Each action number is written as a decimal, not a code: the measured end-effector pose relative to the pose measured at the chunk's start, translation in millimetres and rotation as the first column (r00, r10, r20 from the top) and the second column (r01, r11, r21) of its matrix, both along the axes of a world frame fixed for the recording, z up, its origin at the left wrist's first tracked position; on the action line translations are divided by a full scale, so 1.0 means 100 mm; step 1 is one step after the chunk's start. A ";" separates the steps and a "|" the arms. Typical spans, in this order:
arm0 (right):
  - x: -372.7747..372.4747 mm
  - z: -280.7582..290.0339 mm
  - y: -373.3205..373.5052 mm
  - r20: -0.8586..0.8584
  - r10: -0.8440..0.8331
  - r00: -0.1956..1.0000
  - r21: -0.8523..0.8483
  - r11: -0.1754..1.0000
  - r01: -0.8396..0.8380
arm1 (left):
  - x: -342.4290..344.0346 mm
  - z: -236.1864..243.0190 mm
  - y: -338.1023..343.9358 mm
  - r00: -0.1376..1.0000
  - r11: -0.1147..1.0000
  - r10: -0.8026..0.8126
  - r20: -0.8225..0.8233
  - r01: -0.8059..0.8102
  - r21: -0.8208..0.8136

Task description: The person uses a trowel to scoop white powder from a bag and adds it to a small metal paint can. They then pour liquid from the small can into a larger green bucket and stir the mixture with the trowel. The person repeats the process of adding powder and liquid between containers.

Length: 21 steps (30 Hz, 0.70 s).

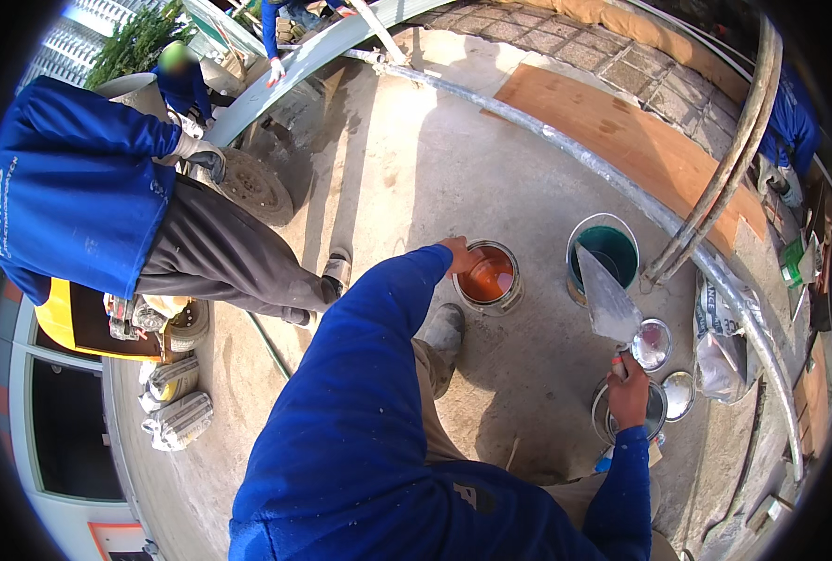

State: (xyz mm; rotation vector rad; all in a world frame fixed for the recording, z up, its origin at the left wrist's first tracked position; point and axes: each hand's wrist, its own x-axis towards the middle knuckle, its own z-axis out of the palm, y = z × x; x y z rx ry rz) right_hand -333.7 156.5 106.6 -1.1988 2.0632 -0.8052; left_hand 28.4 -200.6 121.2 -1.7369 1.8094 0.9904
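My left hand [455, 254] is closed on the left rim of a metal can [517, 297] with orange-red inner walls. In my right hand [628, 391] is a trowel [608, 304], its pointed metal blade directed away from me. The blade's tip overlaps the near left rim of a bucket [633, 245] that is green inside; whether they touch I cannot tell. Below my right hand stands a grey open can [656, 411], partly hidden by the hand and sleeve. Two round metal lids [652, 344] [679, 395] lie beside it.
A long metal pipe [566, 150] curves across the right side, with a brown board [612, 131] beyond it. A whitish sack [723, 351] lies near the lids. At left a co-worker [89, 187] stands by a wheel [252, 187]. Other workers are farther off. Several bags [178, 421] lie lower left.
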 end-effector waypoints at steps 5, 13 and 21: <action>0.01 -0.04 0.01 0.001 0.000 1.000 -0.013 1.000 0.000 | 0.03 -0.01 0.01 1.000 1.000 0.003 0.013 -0.003 -0.007; 0.01 -0.04 0.02 -0.020 0.014 1.000 -0.042 0.999 -0.015 | 0.00 0.09 0.03 1.000 0.999 -0.002 0.022 0.002 -0.032; 0.02 -0.06 0.01 -0.005 -0.002 1.000 -0.036 0.999 0.001 | 0.04 0.02 -0.02 0.998 0.996 -0.046 0.041 0.048 -0.071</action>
